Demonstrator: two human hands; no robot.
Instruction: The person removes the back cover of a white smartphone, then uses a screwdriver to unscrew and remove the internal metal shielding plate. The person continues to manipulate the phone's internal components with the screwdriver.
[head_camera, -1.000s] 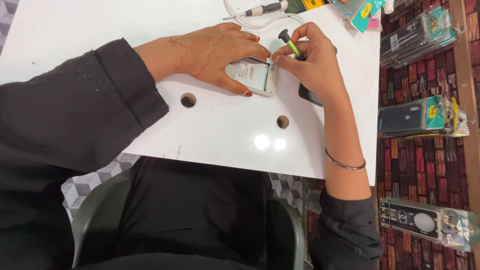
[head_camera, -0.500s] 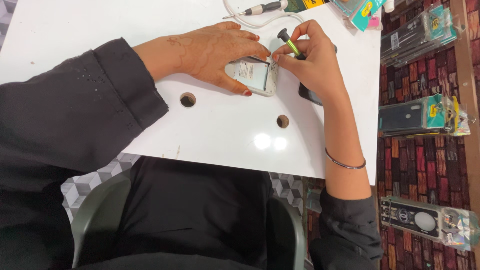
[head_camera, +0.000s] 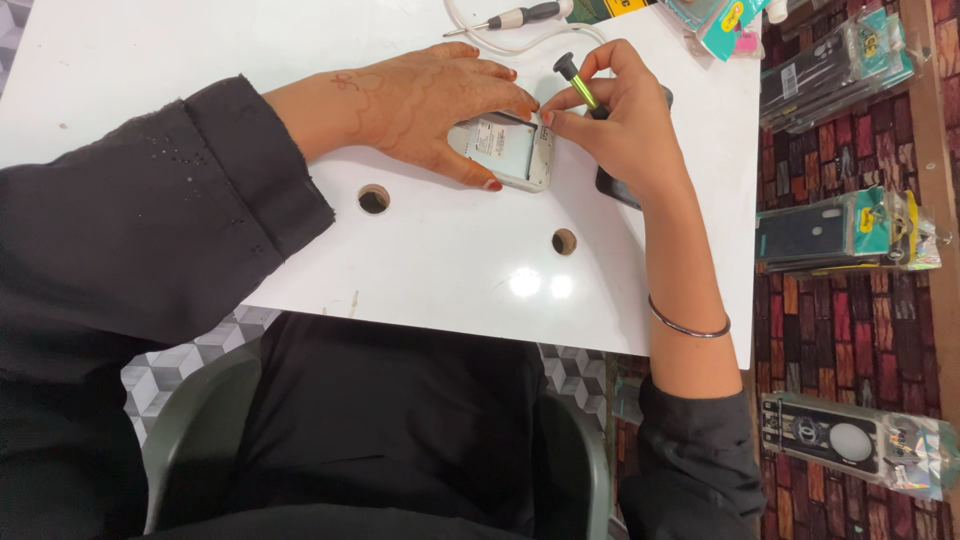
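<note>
Left hand (head_camera: 425, 105) lies flat, pinning opened phone (head_camera: 510, 150) steady on white surface (head_camera: 450, 270); right hand (head_camera: 625, 125) pinches green-handled screwdriver (head_camera: 578, 85) upright at phone's edge.

A glossy white table (head_camera: 450, 270) carries the work, its top pierced by 2 round holes, one (head_camera: 373, 198) nearer the left, the other (head_camera: 564, 241) towards the right. An opened phone (head_camera: 512, 150) lies flat on it. A dark flat device (head_camera: 622, 186) lies just to the phone's right (mostly hidden). At the far edge rest a screwdriver (head_camera: 520, 16) and a white cable (head_camera: 500, 42), with colourful packets (head_camera: 722, 20) at the corner.
</note>
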